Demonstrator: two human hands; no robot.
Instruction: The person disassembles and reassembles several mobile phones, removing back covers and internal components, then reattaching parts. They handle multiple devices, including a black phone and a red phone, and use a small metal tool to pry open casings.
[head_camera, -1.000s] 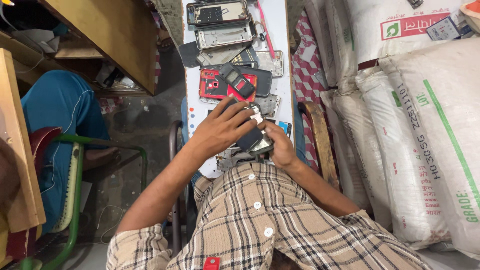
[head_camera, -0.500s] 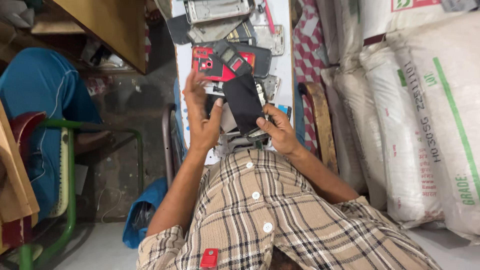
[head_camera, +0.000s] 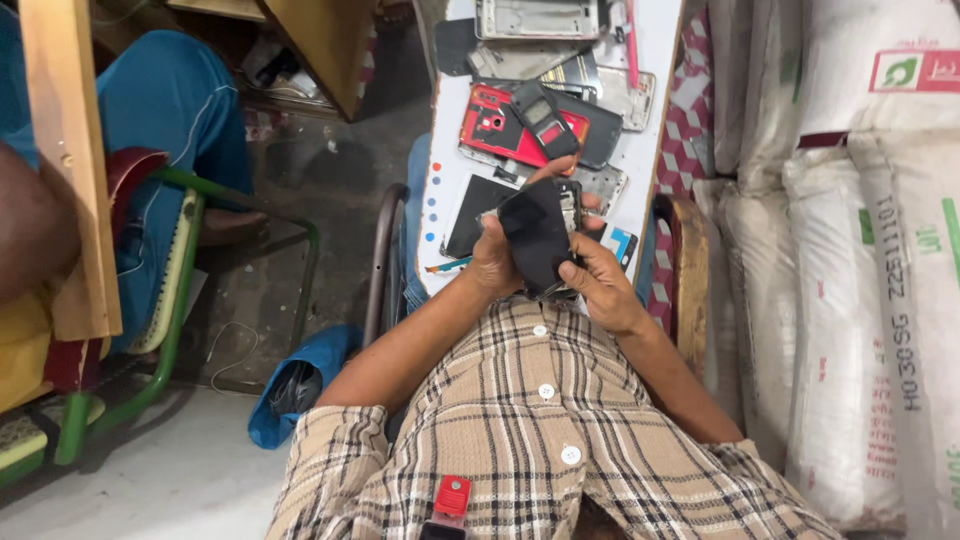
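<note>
Phone (head_camera: 537, 238) between both hands above white board (head_camera: 650, 150); phone parts (head_camera: 530, 115) on board beyond; sacks (head_camera: 860, 250) right

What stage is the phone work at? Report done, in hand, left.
Done: the phone looks opened, its dark panel raised off the body. In hand: left hand and right hand both grip it above the white board. Left: the red phone shell and several bare frames lie untouched on the board.

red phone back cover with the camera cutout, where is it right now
In the head view the flat red phone back cover lies on the white board, just beyond both hands, partly under a dark grey phone shell and left of a black one.
</note>
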